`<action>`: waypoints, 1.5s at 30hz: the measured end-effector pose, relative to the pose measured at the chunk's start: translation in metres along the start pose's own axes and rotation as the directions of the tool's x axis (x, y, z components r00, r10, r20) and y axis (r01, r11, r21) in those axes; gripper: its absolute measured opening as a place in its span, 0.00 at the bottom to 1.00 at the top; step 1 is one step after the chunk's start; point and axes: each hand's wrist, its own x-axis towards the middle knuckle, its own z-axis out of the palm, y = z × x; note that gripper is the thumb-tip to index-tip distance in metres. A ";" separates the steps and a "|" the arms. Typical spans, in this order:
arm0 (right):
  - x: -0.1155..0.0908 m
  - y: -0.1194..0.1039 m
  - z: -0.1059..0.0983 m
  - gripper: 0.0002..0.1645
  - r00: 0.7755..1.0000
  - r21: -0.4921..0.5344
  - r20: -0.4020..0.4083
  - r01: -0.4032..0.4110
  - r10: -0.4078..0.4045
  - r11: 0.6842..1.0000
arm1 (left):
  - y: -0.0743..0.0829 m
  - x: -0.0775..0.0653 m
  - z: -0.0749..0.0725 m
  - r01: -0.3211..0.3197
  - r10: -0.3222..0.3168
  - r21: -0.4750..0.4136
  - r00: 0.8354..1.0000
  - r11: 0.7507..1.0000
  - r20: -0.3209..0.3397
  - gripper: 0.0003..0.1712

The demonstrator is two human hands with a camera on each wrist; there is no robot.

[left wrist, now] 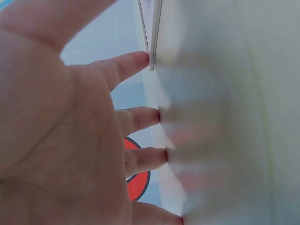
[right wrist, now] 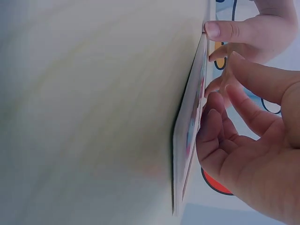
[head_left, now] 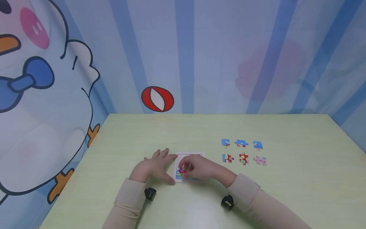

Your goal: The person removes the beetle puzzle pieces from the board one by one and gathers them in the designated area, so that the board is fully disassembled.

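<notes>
A small white-framed puzzle board [head_left: 188,153] lies on the table, with colourful pieces in its lower left part. My left hand [head_left: 155,167] rests flat beside it, fingers spread; forefinger and thumb touch its left edge. In the left wrist view, the fingertips [left wrist: 140,60] reach the tabletop and the board's corner. My right hand [head_left: 200,167] is over the board, its thumb and forefinger pinching a red-and-blue puzzle piece [head_left: 182,171] at the lower left. The right wrist view shows the curled fingers [right wrist: 213,124] close against the board's face; the piece is mostly hidden there.
Several loose jigsaw pieces lie in two rows right of the board, among them a red-and-yellow piece [head_left: 244,158] and a pink piece [head_left: 260,160]. A pale wood-look table [head_left: 300,178] ends at a striped blue cloth backdrop [head_left: 211,63].
</notes>
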 end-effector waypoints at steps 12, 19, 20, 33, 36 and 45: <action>0.004 -0.003 0.004 0.13 1.000 -0.018 -0.002 -0.007 0.007 1.000 | -0.006 0.005 0.006 -0.013 0.013 -0.007 1.000 1.000 -0.024 0.53; 0.007 -0.004 0.008 0.14 0.999 -0.063 -0.019 -0.037 0.036 0.997 | -0.006 0.005 0.007 -0.008 0.007 -0.011 1.000 1.000 -0.022 0.52; 0.008 -0.004 0.009 0.14 0.999 -0.070 -0.020 -0.046 0.044 0.997 | -0.005 0.004 0.006 -0.007 0.007 -0.010 1.000 1.000 -0.020 0.52; 0.009 -0.009 0.012 0.14 0.995 -0.107 -0.035 -0.094 0.091 0.990 | 0.001 -0.003 -0.001 -0.012 0.012 -0.007 1.000 1.000 -0.004 0.52; 0.009 -0.010 0.012 0.14 0.995 -0.112 -0.036 -0.097 0.093 0.989 | 0.002 -0.004 -0.001 -0.014 0.014 -0.012 1.000 1.000 -0.005 0.52; 0.012 -0.007 0.014 0.18 0.994 -0.122 -0.031 -0.108 0.105 0.987 | 0.001 -0.003 -0.001 -0.016 0.016 -0.006 1.000 1.000 -0.007 0.53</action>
